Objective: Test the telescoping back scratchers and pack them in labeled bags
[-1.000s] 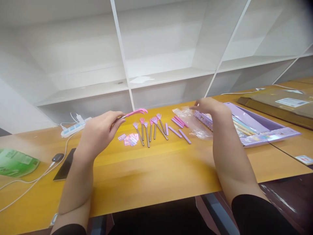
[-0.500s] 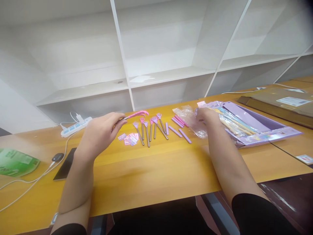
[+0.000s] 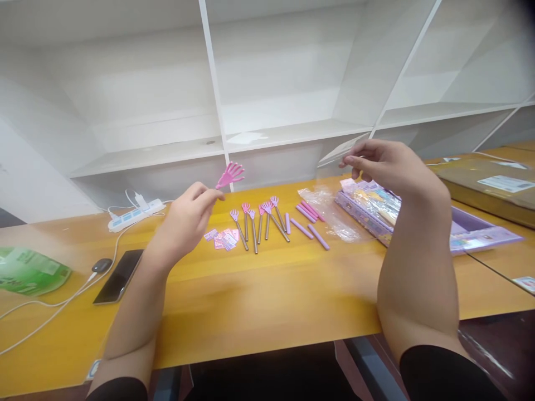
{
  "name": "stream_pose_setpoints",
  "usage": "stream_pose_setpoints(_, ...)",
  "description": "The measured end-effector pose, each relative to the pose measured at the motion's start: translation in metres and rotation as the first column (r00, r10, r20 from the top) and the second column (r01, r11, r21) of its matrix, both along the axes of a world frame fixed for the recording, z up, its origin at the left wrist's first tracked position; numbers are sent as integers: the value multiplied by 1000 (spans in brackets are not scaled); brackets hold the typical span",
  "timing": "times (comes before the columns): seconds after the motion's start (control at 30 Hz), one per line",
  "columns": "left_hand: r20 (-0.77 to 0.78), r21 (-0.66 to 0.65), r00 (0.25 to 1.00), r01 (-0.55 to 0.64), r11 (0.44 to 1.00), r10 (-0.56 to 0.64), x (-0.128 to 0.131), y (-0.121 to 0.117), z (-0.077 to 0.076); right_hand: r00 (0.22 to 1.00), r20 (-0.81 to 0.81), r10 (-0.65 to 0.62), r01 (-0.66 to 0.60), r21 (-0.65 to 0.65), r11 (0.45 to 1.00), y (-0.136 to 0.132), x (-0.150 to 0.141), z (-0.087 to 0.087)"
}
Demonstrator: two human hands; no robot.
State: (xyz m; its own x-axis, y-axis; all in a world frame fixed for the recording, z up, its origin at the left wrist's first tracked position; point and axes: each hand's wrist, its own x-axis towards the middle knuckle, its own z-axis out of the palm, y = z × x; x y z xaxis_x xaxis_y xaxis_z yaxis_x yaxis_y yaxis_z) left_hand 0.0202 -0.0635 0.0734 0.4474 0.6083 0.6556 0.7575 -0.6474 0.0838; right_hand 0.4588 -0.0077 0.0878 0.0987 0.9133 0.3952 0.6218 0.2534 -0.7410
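My left hand (image 3: 186, 220) is closed round a back scratcher (image 3: 230, 175), whose pink hand-shaped head points up past my fingers. My right hand (image 3: 378, 161), raised over the right side of the table, pinches a clear plastic bag (image 3: 340, 153) that hangs to its left, blurred. Below and between my hands lie several metal-stemmed back scratchers (image 3: 253, 234) with pink and purple heads. To their right are several pink and purple tubes (image 3: 301, 228). A small pile of printed cards (image 3: 225, 239) lies to their left. Crumpled clear wrappers (image 3: 334, 220) rest under my right hand.
A purple box (image 3: 485, 236) with packaged items stands at the right, partly behind my right arm, with a brown carton (image 3: 493, 181) beyond it. On the left are a power strip (image 3: 136, 214), a phone (image 3: 119, 277), cables and a green package (image 3: 31, 272). White shelving (image 3: 284, 133) borders the back.
My right hand has lifted from the wrappers beside the box and now holds up a clear bag. My left hand has turned the back scratcher so its head points upward.
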Motion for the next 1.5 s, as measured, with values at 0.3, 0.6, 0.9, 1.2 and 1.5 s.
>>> stream_pose_setpoints(0.3, 247, -438, 955, 263, 859, -167, 30, 22, -21, 735, -244, 633, -550, 331, 767, -16, -94, -12)
stream_pose_setpoints(0.6, 504, -722, 849, 516, 461, -160, 49, 12, -37, 688, -404, 603, -521, 305, 797, -27, -152, -28)
stream_pose_setpoints(0.9, 765, -525, 622, 753, 396, -169, 51, 24, -48, 716, -287, 636, -545, 339, 767, -24, -154, -36)
stream_pose_setpoints(1.2, 669, -492, 610, 792, 362, -424, 42, 46, -65, 791, -87, 605, -565, 274, 778, -38, -180, -45)
stream_pose_setpoints(1.5, 538, -415, 642, 766, 492, -546, 42, 47, -61, 894, 159, 420, -435, 538, 722, -47, -196, -55)
